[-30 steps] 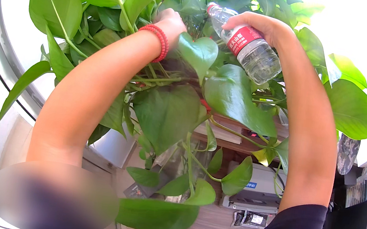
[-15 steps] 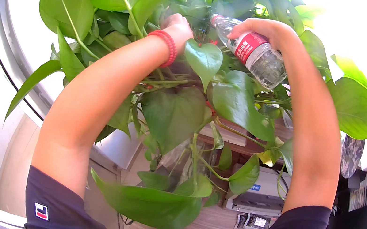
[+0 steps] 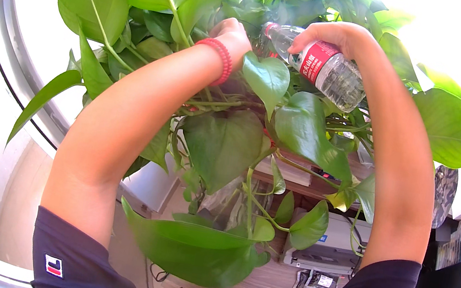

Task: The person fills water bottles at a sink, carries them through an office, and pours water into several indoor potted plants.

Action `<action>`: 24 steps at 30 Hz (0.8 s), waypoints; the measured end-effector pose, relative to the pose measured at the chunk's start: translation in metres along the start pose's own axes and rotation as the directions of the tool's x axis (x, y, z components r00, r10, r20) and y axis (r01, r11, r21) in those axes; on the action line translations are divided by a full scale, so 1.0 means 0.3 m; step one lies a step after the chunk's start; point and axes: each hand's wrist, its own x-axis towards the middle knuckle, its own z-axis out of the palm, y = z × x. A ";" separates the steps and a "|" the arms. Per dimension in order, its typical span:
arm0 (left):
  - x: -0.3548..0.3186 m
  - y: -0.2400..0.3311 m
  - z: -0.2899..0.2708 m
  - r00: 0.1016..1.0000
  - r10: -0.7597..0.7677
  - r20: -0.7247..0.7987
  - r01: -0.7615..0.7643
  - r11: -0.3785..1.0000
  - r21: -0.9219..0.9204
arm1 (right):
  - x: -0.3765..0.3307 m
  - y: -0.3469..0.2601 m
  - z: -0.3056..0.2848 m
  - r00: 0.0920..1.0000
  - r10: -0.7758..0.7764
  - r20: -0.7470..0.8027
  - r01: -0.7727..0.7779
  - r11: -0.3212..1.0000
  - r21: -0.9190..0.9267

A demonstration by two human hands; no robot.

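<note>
Already gripped by the right hand (image 3: 337, 36) at one o'clock and not set down, the red-labelled bottle (image 3: 317, 63) tilts, neck toward ten o'clock, over the leafy plant (image 3: 224, 149), its fill unclear, while the left hand (image 3: 233, 36), at twelve, hides its fingers, so I cannot tell their state.

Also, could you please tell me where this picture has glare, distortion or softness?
Head view: glare whitens the upper right, and light shines off the glossy leaf below the bottle; head view: the pale grey frame at left looks bowed near the dark rim; head view: haze softens the hanging leaves at top centre.
</note>
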 end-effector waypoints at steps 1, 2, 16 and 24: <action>-0.001 -0.004 0.004 1.000 0.002 0.005 -0.002 1.000 0.009 | -0.007 -0.007 0.007 1.000 0.009 -0.008 -0.009 1.000 -0.005; -0.001 -0.007 0.009 1.000 0.004 0.010 -0.004 1.000 0.018 | -0.016 -0.014 0.014 1.000 0.017 -0.017 -0.017 1.000 -0.011; -0.027 0.006 -0.040 0.999 0.030 0.028 -0.030 1.000 0.001 | -0.110 -0.064 -0.035 0.992 0.053 -0.114 -0.046 0.997 0.061; 0.007 0.051 -0.034 0.998 0.000 0.062 -0.002 1.000 0.028 | -0.135 -0.050 -0.073 0.988 0.103 -0.113 -0.105 0.994 -0.020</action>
